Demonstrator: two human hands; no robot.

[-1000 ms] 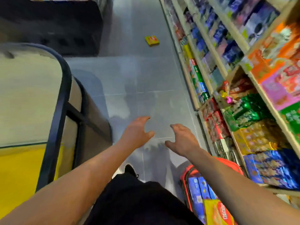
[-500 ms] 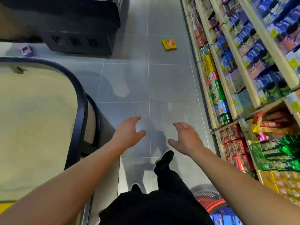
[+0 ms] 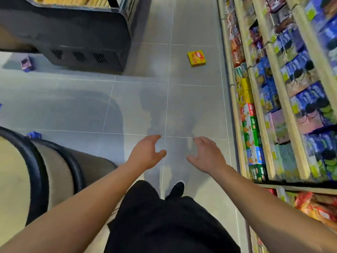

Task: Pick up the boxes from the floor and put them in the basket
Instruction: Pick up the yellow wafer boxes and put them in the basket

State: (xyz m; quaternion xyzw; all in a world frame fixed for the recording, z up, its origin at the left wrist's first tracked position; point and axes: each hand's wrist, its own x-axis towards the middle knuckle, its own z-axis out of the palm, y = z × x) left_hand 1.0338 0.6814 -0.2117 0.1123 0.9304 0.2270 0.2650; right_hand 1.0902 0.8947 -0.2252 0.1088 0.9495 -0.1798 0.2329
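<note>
Both empty: left hand (image 3: 145, 154) and right hand (image 3: 207, 155) held out side by side, fingers spread wide, holding nothing. Yellow box (image 3: 196, 58) flat on grey floor (image 3: 138, 106), well ahead of right hand. Small purple box (image 3: 27, 63) far ahead-left, beside dark cabinet (image 3: 76, 39).

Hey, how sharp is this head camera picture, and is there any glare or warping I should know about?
Head view: the shelves at right are smeared by motion blur, labels unreadable; the yellow box and both hands, left and right, are fairly sharp; pale glare patches on the floor; wide-angle bending at the edges.
</note>
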